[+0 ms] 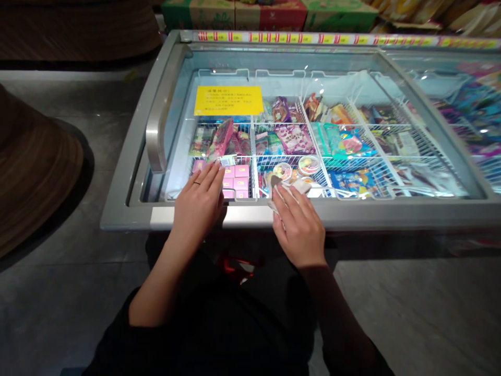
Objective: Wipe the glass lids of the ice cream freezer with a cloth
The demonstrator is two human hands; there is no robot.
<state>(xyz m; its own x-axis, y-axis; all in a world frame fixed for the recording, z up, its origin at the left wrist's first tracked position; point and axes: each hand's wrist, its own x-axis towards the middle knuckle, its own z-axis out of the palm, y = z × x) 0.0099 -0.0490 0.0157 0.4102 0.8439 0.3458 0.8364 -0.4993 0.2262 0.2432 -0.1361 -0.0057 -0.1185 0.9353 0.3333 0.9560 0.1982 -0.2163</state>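
Right hand is spread nearly flat, fingers stretched over a crumpled pale cloth on the chest freezer's sliding glass lid, near the front edge and right above some round tubs. Left hand is also flat, ring on one finger, over pink boxes; can't tell if it's touching the glass.

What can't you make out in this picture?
In the head view:
- Cloth: partly covered by the right hand.
- Pink boxes: some hidden behind the left hand.
- Yellow sign: small lettering blurred.
- Price labels: figures too small.
- Lower brown rounded fixture: cut off by left edge.
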